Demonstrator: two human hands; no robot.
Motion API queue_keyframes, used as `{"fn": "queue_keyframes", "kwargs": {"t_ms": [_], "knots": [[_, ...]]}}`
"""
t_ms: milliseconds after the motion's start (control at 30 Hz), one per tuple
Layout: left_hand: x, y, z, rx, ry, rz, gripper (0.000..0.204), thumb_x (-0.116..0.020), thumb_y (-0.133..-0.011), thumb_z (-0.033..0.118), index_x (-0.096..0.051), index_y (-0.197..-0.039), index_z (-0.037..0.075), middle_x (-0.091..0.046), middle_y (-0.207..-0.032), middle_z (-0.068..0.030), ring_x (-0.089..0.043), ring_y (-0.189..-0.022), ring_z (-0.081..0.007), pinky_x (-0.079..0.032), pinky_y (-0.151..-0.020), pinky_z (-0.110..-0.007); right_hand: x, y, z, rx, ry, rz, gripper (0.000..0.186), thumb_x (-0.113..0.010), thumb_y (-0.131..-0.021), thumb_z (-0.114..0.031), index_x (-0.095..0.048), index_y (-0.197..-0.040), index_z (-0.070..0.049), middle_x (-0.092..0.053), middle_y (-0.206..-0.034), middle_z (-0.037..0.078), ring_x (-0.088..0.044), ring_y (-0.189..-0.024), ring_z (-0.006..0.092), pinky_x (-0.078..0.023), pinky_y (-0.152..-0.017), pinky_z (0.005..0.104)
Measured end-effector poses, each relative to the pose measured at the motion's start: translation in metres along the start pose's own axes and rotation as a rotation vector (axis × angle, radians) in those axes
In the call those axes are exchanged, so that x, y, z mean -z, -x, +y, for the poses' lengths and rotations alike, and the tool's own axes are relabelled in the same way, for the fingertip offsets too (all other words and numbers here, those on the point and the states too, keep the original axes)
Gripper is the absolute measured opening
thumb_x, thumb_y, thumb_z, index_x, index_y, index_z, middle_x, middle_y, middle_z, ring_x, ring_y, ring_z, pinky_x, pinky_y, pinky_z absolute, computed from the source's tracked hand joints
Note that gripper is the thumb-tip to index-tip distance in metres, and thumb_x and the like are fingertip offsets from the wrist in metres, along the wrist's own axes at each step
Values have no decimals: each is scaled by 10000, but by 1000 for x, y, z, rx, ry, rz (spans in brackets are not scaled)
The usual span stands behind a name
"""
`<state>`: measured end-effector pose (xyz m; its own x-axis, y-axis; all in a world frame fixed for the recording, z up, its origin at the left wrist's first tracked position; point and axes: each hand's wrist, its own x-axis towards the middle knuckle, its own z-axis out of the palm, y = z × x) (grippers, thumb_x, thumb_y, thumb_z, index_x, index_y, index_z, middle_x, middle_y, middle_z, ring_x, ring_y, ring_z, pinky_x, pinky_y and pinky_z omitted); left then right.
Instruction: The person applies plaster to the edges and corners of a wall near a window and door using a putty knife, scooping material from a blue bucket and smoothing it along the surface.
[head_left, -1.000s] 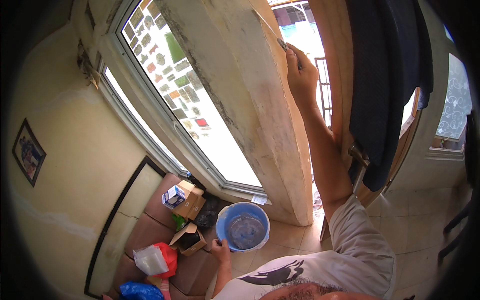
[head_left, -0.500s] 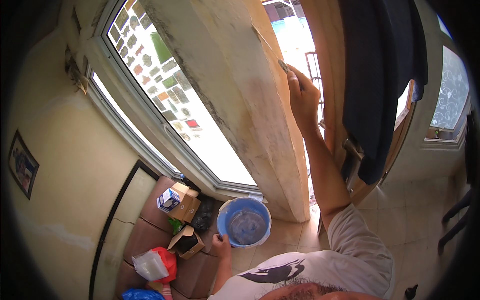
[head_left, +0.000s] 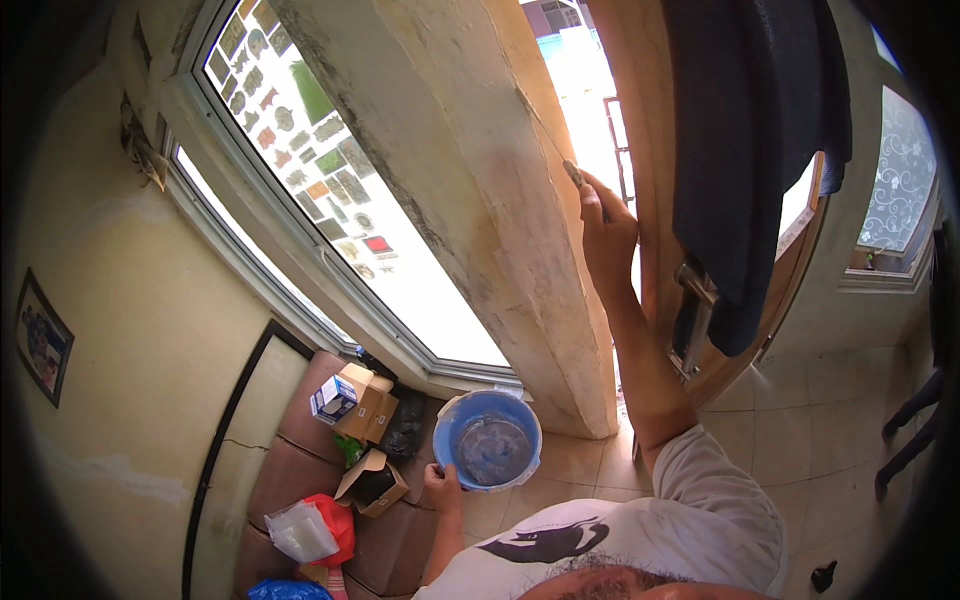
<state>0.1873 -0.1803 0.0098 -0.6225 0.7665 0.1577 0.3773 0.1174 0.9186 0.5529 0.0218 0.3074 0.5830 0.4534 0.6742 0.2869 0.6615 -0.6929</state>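
Note:
My right hand point(head_left: 608, 215) is raised and closed round the pale handle of a putty knife point(head_left: 571, 172). Its thin blade shows almost edge-on and lies against the corner of the wall pillar point(head_left: 480, 190), beside the doorway. The pillar's paint is patchy and stained. Lower down, my left hand point(head_left: 443, 487) grips the near left rim of a blue bucket point(head_left: 523, 415). Grey residue coats the bucket's inside and bottom.
A brown sofa point(head_left: 375, 545) at lower left bears cardboard boxes point(head_left: 372, 412) and plastic bags point(head_left: 335, 525). Left of the pillar is a bright window point(head_left: 430, 310). Dark cloth point(head_left: 745, 190) hangs over the door at right, above its handle point(head_left: 697, 300).
My right hand and the putty knife have moved down along the pillar's edge. The view has shifted slightly; my left hand still holds the bucket in the same place.

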Motion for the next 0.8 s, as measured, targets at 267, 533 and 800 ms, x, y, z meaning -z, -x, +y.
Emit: {"fn": "queue_keyframes", "kwargs": {"t_ms": [267, 533, 800], "knots": [[-3, -1, -9, -36, -8, 4, 179, -623, -813, 151, -526, -750, 14, -507, -621, -22, -477, -541, -132, -412, -514, -318, 4, 24, 11, -35, 12, 8, 309, -538, -966, -120, -701, -1206, -13, -568, -699, 0, -509, -646, 62, -409, -596, 248], [0, 6, 7, -7, -33, 19, 180, -623, -812, 148, -524, -751, 10, -512, -641, -22, -472, -556, -130, -410, -518, -318, 11, 51, 3, -155, -89, -40, 340, -470, -1004, -165, -670, -1248, -37, -533, -727, 13, -477, -660, 84, -424, -634, 263], [2, 11, -3, 57, 31, 22, 144, -610, -807, 130, -533, -798, 8, -543, -681, -37, -498, -571, -132, -437, -529, -314, -11, 30, -10, 228, 105, -104, 356, -469, -1049, -167, -554, -1362, -19, -554, -820, 31, -524, -715, 93, -431, -652, 248]]}}
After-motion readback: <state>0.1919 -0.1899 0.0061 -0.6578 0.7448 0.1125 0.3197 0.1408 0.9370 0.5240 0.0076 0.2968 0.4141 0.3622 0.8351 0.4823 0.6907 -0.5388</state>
